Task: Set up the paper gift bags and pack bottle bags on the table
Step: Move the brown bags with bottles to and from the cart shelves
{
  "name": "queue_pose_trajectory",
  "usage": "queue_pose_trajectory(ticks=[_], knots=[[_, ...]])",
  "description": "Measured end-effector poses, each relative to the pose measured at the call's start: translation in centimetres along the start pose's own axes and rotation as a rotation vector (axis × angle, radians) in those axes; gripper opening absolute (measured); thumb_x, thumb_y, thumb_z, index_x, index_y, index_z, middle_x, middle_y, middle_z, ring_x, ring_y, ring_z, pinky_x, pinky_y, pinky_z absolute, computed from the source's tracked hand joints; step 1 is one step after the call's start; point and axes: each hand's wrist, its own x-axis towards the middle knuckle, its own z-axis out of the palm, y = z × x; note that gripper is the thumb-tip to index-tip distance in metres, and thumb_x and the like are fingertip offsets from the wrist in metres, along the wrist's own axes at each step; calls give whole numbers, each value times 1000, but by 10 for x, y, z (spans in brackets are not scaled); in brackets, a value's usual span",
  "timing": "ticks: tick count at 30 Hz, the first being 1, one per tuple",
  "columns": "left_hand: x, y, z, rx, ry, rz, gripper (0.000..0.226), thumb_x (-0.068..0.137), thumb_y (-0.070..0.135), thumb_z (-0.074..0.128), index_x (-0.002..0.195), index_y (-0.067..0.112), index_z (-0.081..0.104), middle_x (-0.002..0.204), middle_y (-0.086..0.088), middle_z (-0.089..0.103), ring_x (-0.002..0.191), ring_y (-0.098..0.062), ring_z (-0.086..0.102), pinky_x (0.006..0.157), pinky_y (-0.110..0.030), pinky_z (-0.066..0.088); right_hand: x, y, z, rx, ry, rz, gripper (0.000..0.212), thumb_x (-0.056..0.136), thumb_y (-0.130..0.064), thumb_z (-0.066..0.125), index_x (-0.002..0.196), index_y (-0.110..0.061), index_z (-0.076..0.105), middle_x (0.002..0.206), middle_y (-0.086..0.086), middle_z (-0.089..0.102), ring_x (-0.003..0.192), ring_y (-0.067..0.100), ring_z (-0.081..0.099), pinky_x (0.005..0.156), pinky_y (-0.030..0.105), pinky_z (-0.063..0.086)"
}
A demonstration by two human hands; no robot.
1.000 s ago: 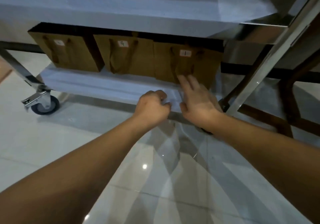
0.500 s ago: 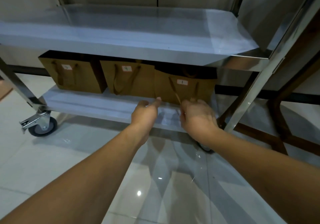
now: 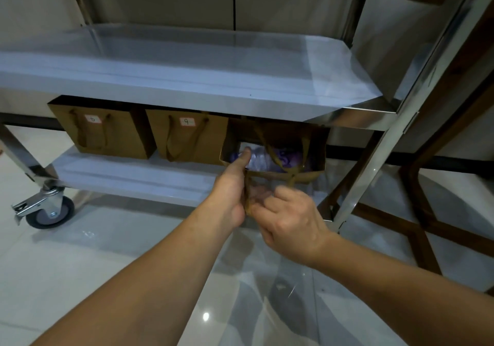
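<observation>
Both the left hand (image 3: 232, 185) and right hand (image 3: 290, 218) grip the tipped brown bag (image 3: 312, 156), plastic-wrapped bottles (image 3: 267, 158) inside.

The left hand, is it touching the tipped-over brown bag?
Touching. The head view shows the left hand gripping the near rim of the tipped brown bag, its thumb lying over the rim into the opening, against the bottles inside.

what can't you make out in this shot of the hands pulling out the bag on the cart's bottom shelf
All from the head view:
- Right hand: its fingertips are motion-blurred, so its grip on the tilted bag is unclear.
- Bag contents: clear plastic with purple shows, nothing sharper; the left hand and a handle cross them.
- Label on the far left bag: too small and blurred to read.
- Tops of the bags: hidden by the upper shelf.
</observation>
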Motion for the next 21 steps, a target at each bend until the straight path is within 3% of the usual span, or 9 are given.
queue_pose_trajectory(ticks=[2, 4, 6, 9, 12, 14, 16, 18, 21], knots=[[4, -1, 0, -11, 93, -9, 26, 101, 28, 55, 103, 6, 68, 83, -14, 74, 63, -25, 68, 50, -29, 57, -1, -2, -3, 26, -9, -5, 9, 84, -4, 66, 86, -11, 71, 74, 5, 60, 72, 24, 50, 66, 36, 43], [9, -4, -2, 13, 187, 24, 17, 96, 10, 51, 97, 7, 68, 76, -12, 71, 61, -26, 67, 53, -32, 57, 1, -2, -4, 24, -25, 89, 20, 84, -5, 66, 103, -7, 70, 88, 11, 64, 82, 30, 55, 75, 41, 49], [10, -7, -3, 34, 204, 36, 20, 96, 6, 49, 96, 7, 69, 82, -15, 71, 68, -29, 68, 63, -40, 61, 4, 2, -2, -16, -66, 241, 36, 77, -6, 72, 111, -5, 59, 103, 18, 61, 96, 34, 54, 79, 44, 53], [7, -9, 0, 21, 193, 41, 21, 100, 8, 48, 100, 7, 68, 92, -17, 74, 75, -31, 71, 73, -45, 62, 8, 8, 1, -24, -303, 421, 72, 62, -7, 84, 125, -5, 49, 124, 20, 54, 114, 37, 52, 85, 46, 58], [7, -13, 1, 16, 218, 65, 19, 98, 7, 50, 107, 7, 68, 97, -19, 75, 80, -32, 72, 71, -44, 63, 11, 10, 5, -83, -527, 466, 92, 59, -14, 85, 141, -1, 45, 128, 20, 59, 123, 40, 55, 98, 51, 53], [6, -17, -1, 20, 239, 80, 17, 97, 6, 50, 101, 8, 66, 87, -16, 73, 70, -29, 71, 58, -37, 61, 15, 9, 8, -81, -607, 489, 97, 68, -26, 82, 150, -1, 35, 124, 16, 62, 121, 37, 53, 102, 50, 46], [6, -20, -3, -5, 248, 93, 18, 97, 6, 48, 100, 8, 65, 80, -15, 72, 64, -26, 69, 46, -30, 55, 15, 8, 14, -41, -608, 544, 98, 76, -37, 77, 153, -6, 26, 123, 11, 61, 117, 33, 52, 104, 48, 42], [5, -22, -3, -35, 262, 99, 17, 98, 6, 48, 98, 9, 65, 78, -13, 71, 62, -24, 67, 43, -25, 51, 15, 5, 17, -79, -566, 555, 89, 72, -39, 80, 145, -8, 43, 110, 8, 64, 104, 30, 57, 95, 46, 46], [5, -26, -5, -48, 281, 101, 18, 99, 8, 46, 92, 8, 63, 66, -9, 66, 50, -19, 62, 40, -22, 47, 6, 0, 23, -120, -481, 485, 35, 71, -33, 84, 100, -15, 73, 85, 4, 62, 86, 28, 54, 77, 41, 47]])
